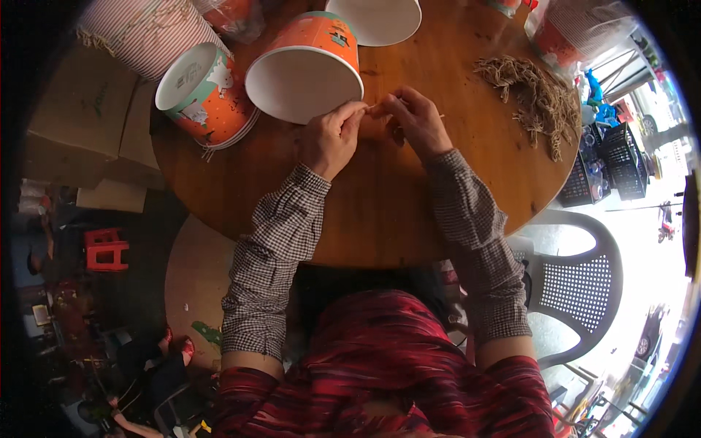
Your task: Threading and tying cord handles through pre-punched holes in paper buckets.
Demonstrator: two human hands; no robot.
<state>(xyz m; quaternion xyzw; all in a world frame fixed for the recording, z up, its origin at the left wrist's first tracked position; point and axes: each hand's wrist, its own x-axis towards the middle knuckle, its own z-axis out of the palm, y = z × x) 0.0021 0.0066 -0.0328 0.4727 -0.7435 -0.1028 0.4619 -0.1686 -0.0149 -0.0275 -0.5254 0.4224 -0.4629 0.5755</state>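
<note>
My left hand (332, 139) and my right hand (418, 122) meet over the wooden table, fingertips pinched close together. Between them a thin tan string seems to run, and a short pale end pokes out beside my right hand; its full length is hidden by the fingers. Just beyond my left hand, an orange paper bucket (326, 35) lies tipped with its white inside toward me, its rim right by my fingertips. To the left, a second orange and green paper bucket (223, 95) leans in a small stack. A heap of tan strings (527, 91) lies at the right of the table.
Striped stacked buckets (150, 36) with strings stand at the far left, another white-lined bucket (376, 20) at the back. Bagged buckets (573, 33) sit far right. Around the round table (380, 219) are cardboard boxes (80, 102), a grey plastic chair (580, 285), black crates (626, 160) and a red stool (106, 250).
</note>
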